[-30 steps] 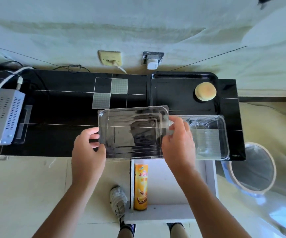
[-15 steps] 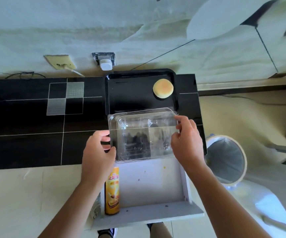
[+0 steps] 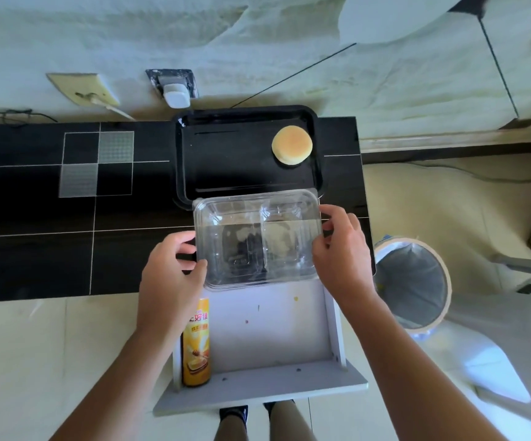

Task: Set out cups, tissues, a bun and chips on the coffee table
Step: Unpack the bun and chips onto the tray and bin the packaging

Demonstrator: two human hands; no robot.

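Observation:
A clear plastic clamshell box (image 3: 257, 238), folded closed and empty, lies at the near edge of the black coffee table (image 3: 35, 249). My left hand (image 3: 171, 275) pinches its left side and my right hand (image 3: 342, 253) grips its right side. A round golden bun (image 3: 292, 145) sits in the far right corner of a black tray (image 3: 226, 163) just beyond the box. A yellow chips can (image 3: 196, 343) lies along the left wall of an open white drawer (image 3: 270, 332) below the table edge.
A bin with a clear liner (image 3: 412, 281) stands on the floor right of the table. Two wall sockets (image 3: 175, 90) with a white plug and a cable sit behind the table. A pale chair (image 3: 512, 361) is at the lower right. My feet show below the drawer.
The clamshell lid, open flat to the left a second ago, has been folded over onto its base. My view has shifted to the right, and both hands now hold the closed box.

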